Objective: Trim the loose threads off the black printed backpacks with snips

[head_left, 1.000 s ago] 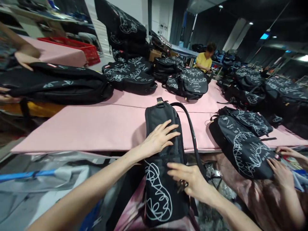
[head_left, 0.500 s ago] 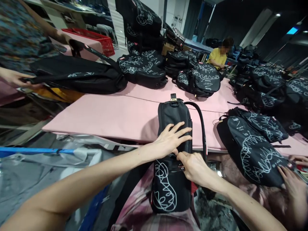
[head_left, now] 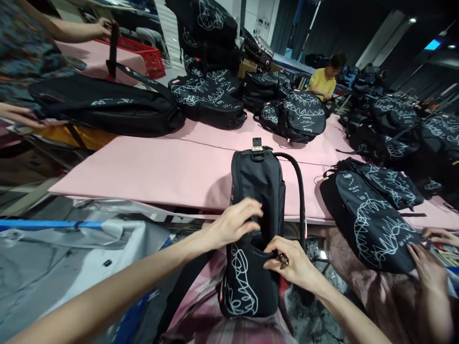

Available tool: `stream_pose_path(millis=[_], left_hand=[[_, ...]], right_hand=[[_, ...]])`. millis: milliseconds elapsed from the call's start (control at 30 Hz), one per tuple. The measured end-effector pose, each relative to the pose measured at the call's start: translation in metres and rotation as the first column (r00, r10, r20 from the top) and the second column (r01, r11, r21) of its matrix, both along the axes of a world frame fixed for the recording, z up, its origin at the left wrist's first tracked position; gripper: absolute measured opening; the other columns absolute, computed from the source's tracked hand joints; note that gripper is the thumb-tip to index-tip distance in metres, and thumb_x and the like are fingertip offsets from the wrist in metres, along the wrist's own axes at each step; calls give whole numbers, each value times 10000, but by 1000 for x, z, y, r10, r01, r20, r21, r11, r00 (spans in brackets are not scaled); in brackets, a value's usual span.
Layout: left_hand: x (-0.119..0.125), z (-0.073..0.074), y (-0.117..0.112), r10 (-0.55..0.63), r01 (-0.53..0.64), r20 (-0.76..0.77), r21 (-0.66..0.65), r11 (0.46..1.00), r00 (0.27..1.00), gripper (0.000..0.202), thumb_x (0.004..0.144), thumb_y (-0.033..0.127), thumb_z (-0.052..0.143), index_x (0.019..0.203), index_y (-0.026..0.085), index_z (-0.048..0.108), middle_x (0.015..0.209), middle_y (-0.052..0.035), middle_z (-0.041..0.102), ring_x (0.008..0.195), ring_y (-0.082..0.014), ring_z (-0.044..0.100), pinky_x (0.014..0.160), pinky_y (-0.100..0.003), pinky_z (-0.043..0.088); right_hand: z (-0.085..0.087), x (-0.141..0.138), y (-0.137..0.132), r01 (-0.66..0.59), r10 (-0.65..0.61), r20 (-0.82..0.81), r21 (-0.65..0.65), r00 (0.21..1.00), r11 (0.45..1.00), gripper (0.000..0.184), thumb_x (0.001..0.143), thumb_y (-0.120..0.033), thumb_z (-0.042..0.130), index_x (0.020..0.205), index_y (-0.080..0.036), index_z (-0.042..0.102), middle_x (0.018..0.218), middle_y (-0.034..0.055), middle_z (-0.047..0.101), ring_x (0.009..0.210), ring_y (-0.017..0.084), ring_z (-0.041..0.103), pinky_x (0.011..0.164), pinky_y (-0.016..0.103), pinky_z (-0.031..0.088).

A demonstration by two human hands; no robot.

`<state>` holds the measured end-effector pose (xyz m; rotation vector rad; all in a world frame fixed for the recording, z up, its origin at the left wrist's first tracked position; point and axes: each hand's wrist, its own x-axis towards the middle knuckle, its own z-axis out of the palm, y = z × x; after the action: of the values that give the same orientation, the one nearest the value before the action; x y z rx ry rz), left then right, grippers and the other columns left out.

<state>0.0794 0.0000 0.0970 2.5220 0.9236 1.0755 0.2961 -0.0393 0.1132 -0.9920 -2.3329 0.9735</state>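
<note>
A black backpack (head_left: 247, 286) with white scribbled print stands upright in front of me, its base at my lap. Its pocket gapes slightly at mid-height, and a black strap curves down its right side. My left hand (head_left: 239, 223) hovers at the left of the bag's upper panel, fingers loosely bent and apart, with nothing in them. With thumb and forefinger my right hand (head_left: 292, 263) pinches the pocket's edge. A small dark object shows under its curled fingers, too little visible to name.
Several similar printed backpacks (head_left: 304, 114) lie along the pink table (head_left: 161, 167). At left a co-worker's hands hold a long black bag (head_left: 114, 105); at right another person's hands rest on a backpack (head_left: 369, 215). A blue-framed grey bin (head_left: 71, 267) stands at lower left.
My left hand has lifted off the bag's panel and its spread fingers have curled. The pocket edge has come open under my right hand. The left co-worker's hand has raised a strap.
</note>
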Motion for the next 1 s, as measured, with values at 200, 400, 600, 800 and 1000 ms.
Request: stream_pose_path(millis=[200, 400, 600, 800, 1000], left_hand=[[-1, -10, -52, -57, 40, -188, -95, 995, 980, 199, 799, 322, 619, 872, 153, 545, 880, -56, 633, 1121, -232, 507, 1072, -519, 233], [15, -32, -78, 84, -76, -102, 80, 994, 991, 211, 883, 79, 377, 820, 153, 564, 780, -24, 618, 1153, -182, 493, 1086, -481, 197], [23, -50, -82, 111, -93, -73, 216, 972, 991, 203, 886, 138, 433, 774, 188, 594, 730, 27, 646, 1033, -136, 567, 1076, -451, 157], [24, -47, -80, 91, -69, -118, 179, 981, 989, 246, 926, 173, 379, 803, 195, 591, 730, 35, 653, 1018, -120, 573, 1086, -421, 115], [17, -27, -65, 114, -102, -112, 104, 989, 987, 173, 908, 147, 423, 901, 233, 574, 776, 57, 657, 999, -144, 572, 1080, -469, 111]], right_hand=[[1, 9, -12, 0, -32, 222, 145, 975, 989, 191, 796, -187, 611, 976, -179, 545, 837, 11, 562, 664, 119, 540, 561, 213, 367], [-26, 14, -31, -31, -38, 151, 433, 988, 901, 153, 861, -112, 405, 824, -165, 543, 728, 10, 512, 579, 106, 456, 490, 224, 306], [-55, 23, -42, -33, -68, 107, 740, 992, 672, 224, 897, -91, 375, 827, -158, 578, 700, 17, 566, 572, 102, 455, 540, 245, 310], [-56, 23, -39, 2, -89, 71, 767, 994, 642, 169, 872, -86, 441, 803, -167, 572, 668, 3, 573, 556, 100, 456, 517, 243, 302], [-38, 20, -35, 120, -205, 93, 552, 974, 825, 125, 889, -183, 432, 865, -177, 554, 729, 11, 575, 563, 104, 499, 521, 238, 342]])
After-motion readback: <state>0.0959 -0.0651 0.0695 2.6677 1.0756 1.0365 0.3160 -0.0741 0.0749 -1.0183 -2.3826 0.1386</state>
